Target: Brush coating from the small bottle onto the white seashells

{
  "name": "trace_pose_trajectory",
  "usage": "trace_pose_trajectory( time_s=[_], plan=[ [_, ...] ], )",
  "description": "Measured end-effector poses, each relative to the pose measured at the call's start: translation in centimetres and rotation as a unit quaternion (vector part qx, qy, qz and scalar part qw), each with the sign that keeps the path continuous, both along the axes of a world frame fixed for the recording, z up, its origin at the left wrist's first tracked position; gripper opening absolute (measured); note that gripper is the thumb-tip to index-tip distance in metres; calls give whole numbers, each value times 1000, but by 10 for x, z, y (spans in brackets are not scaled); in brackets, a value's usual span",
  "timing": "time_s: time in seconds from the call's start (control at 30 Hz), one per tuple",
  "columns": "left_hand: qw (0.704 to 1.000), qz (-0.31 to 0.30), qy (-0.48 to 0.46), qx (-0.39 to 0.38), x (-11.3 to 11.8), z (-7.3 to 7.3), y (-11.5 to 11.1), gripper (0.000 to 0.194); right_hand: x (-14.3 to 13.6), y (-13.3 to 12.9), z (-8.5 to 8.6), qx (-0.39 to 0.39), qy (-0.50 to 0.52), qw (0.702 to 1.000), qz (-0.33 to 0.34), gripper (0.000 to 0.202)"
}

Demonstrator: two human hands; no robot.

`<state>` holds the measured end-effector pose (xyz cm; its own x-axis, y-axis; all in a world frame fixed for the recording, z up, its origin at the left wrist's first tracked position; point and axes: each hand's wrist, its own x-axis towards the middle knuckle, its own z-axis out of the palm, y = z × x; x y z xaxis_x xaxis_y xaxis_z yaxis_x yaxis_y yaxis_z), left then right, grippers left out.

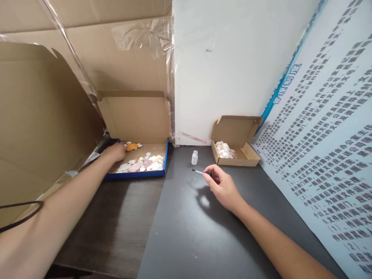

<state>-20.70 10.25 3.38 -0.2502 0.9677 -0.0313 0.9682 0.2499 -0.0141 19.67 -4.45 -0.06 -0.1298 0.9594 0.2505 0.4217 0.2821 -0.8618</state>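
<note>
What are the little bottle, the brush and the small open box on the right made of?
Little bottle: glass or clear plastic; its neck looks see-through and glossy, but the look doesn't settle which.
Brush: dark tip, perhaps bristles, on a thin pale stem, possibly plastic; too small to tell.
Small open box: most likely cardboard, matte brown, with folded walls and a flap lid.

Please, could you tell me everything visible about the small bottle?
The small bottle looks clear, of glass or plastic, with a narrower neck and a whitish label too small to read. It stands upright and appears uncapped, on the grey tabletop between the blue-edged box and the smaller cardboard box. No hand touches it.
</note>
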Motion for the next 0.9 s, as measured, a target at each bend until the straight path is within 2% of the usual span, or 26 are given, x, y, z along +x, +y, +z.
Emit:
trace_pose_trajectory(
  time_s=[0.27, 0.4, 0.53, 0.67, 0.8, 0.9],
  plan=[
    [1000, 24, 3, 2, -4, -3, 1, 54, -1, -2, 2, -3, 0, 1000, 2, 16],
    [999, 31, -3, 17, -1, -1, -6, 57, -3, -2, 3, 1, -1, 1000, 5, 17],
    [998, 14, -23, 53, 2, 1, -16, 52, -3, -3, 4, 7, -1, 1000, 5, 17],
    [993, -21, -73, 91, 8, 10, -20, 38, -3, -4, 4, 10, 2, 1000, 10, 16],
    [979, -64, -142, 133, 31, 23, -26, 24, -3, -4, 4, 12, 1, 1000, 10, 15],
    [961, -102, -205, 153, 66, 33, -37, 25, -2, -3, 4, 13, 7, 1000, 7, 16]
  ],
)
